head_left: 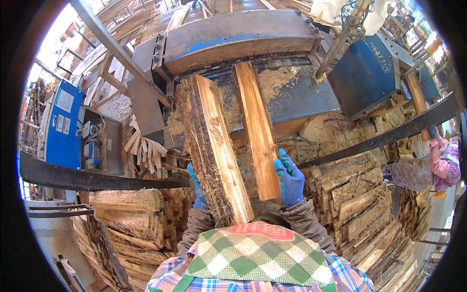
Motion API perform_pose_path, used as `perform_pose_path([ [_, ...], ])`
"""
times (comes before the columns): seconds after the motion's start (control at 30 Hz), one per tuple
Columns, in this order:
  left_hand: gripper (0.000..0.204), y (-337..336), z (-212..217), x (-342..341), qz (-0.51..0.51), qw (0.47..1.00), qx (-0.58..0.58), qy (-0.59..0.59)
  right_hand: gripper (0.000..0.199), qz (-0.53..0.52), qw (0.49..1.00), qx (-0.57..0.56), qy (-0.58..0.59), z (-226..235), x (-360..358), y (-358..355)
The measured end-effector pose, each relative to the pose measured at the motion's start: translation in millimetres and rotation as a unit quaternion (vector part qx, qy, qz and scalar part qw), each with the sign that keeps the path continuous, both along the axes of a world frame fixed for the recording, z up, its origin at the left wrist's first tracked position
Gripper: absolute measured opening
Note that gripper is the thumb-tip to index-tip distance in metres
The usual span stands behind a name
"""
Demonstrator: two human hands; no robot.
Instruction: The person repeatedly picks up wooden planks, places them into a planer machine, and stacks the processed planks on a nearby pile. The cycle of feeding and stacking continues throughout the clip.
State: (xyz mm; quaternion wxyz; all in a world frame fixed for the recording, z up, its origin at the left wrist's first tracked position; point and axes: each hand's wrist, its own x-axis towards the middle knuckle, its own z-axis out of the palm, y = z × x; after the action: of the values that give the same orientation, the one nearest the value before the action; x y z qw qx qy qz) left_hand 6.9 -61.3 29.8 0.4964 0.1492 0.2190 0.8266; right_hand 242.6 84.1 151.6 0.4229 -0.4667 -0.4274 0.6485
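Observation:
Both of my hands wear blue gloves. My left hand (198,189) grips the left edge of a bark-covered wooden slab (220,146), partly hidden behind it. At the right, my right hand (291,179) is closed on the near right edge of a narrower, smoother wooden board (256,134). The two pieces lie side by side with a gap between them, pointing away from me. Their far ends rest on the blue metal bed (296,92) of a machine, close to its opening under a heavy metal cover (238,36).
Stacks of rough slabs stand at the left (129,214) and right (355,194). Dark metal bars (384,131) cross both sides. A blue-doored control box (65,124) stands left, a blue machine housing (365,78) right. Another person (433,168) is at far right. Sawdust (277,80) covers the bed.

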Motion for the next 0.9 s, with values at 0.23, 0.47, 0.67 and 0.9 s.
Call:
perform_pose_path([
  [0.23,0.07,25.1,-26.4,-22.4,0.083,0.973,-0.117,0.178,0.048,0.022,1.0,-0.002,-0.013,3.8,6.5,44.1],
  [0.47,0.08,62.2,13.5,-10.5,0.075,0.973,-0.213,0.037,0.046,0.006,0.999,0.033,-0.013,-47.1,14.4,71.8],
  [0.67,0.072,42.9,2.2,-10.3,0.092,0.978,-0.185,0.009,0.045,0.044,0.876,0.303,-0.373,-15.2,-47.6,143.8],
  [0.9,0.065,32.3,-69.4,-37.3,0.159,0.965,-0.146,0.148,0.039,-0.036,0.902,0.258,-0.345,-20.1,-125.5,240.8],
])
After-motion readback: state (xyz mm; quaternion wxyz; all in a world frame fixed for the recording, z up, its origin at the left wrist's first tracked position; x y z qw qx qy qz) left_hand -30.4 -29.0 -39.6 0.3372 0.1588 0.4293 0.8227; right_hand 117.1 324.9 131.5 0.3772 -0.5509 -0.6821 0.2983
